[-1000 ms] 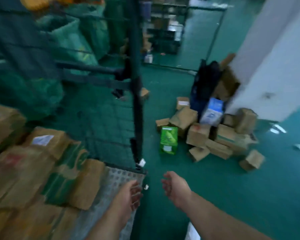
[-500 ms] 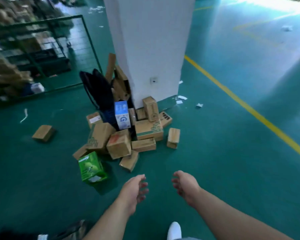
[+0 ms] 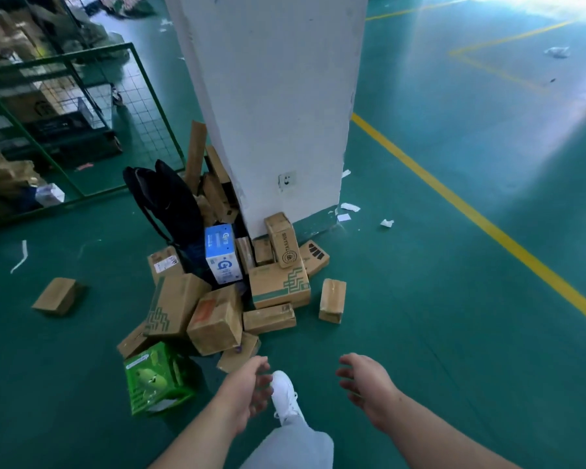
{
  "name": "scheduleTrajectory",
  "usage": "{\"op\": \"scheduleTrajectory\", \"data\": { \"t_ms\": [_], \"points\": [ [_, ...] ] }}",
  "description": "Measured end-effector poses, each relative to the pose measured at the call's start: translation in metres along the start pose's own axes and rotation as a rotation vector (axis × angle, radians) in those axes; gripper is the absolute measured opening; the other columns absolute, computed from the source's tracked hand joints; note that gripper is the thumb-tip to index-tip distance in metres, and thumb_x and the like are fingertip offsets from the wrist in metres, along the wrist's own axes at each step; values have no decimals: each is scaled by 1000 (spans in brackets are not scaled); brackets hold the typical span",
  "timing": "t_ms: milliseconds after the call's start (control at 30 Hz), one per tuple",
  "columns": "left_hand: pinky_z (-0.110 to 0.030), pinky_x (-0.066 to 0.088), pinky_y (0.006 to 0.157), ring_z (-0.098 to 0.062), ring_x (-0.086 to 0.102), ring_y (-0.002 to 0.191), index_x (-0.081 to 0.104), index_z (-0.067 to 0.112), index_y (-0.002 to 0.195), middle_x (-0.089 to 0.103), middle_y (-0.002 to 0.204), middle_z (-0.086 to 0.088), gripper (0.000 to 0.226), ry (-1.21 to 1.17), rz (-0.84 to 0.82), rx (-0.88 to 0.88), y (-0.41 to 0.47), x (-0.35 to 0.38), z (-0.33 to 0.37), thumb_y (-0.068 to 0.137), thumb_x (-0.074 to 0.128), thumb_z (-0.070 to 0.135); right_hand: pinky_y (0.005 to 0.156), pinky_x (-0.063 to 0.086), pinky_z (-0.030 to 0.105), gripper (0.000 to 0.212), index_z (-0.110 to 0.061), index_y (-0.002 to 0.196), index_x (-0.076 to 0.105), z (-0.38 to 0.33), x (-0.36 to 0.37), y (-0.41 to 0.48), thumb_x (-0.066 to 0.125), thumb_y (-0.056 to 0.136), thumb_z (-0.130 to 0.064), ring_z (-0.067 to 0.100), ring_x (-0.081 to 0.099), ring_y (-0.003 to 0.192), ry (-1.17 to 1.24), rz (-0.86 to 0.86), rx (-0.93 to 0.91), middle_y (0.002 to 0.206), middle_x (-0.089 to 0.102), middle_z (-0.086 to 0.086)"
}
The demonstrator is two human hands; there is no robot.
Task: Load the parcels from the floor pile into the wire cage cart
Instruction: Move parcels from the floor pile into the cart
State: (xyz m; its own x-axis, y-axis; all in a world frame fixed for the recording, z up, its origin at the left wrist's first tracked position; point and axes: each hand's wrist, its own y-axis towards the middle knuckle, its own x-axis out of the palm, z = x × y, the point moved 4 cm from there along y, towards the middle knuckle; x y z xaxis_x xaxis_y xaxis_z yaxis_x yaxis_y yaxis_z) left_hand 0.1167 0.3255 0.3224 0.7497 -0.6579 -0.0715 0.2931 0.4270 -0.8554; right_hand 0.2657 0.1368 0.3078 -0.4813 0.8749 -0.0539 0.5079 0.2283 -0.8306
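Note:
A pile of several cardboard parcels (image 3: 217, 319) lies on the green floor against a white pillar. Among them stand a blue and white box (image 3: 223, 253), a brown carton with green print (image 3: 279, 286) and a green box (image 3: 158, 380) at the near left. One small carton (image 3: 333, 300) stands apart on the right, another (image 3: 57, 296) lies alone at the left. My left hand (image 3: 247, 390) and my right hand (image 3: 366, 384) hang in front of me with loosely curled fingers, holding nothing, just short of the pile. A green wire cage cart (image 3: 88, 110) with cartons stands at the back left.
The white pillar (image 3: 271, 106) rises behind the pile, with a black bag (image 3: 170, 201) leaning beside it. A yellow floor line (image 3: 481, 218) runs along the right. Paper scraps (image 3: 349, 208) lie near the pillar's base. My white shoe (image 3: 285, 394) steps between my hands.
I have turned away from the loaded cage and walked toward the floor pile, which is now closer and larger. Both hands stay held out with nothing in them; a white shoe has stepped forward.

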Motion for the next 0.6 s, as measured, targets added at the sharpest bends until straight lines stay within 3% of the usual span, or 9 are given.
{"op": "scheduleTrajectory", "data": {
  "t_ms": [167,400,600],
  "points": [
    [-34,46,68,-24,62,82,69,10,108,67,94,-8,27,26,-49,-3,76,32,90,99,60,34,76,46,33,18,-17,110,65,-87,-1,53,54,101,-29,21,62,88,-101,60,-60,110,71,9],
    [-30,43,64,-18,58,70,67,16,96,64,83,-2,21,60,-107,58,140,64,233,99,57,35,73,45,32,19,-17,110,65,-199,19,116,53,102,-28,21,62,88,-131,76,-81,110,71,9],
    [-30,46,63,-17,60,70,67,17,97,64,85,-3,22,1,-71,-3,189,81,284,101,56,35,74,46,35,21,-16,112,69,-254,41,172,53,100,-26,21,61,84,-164,16,-43,103,72,8]
  ]
}}
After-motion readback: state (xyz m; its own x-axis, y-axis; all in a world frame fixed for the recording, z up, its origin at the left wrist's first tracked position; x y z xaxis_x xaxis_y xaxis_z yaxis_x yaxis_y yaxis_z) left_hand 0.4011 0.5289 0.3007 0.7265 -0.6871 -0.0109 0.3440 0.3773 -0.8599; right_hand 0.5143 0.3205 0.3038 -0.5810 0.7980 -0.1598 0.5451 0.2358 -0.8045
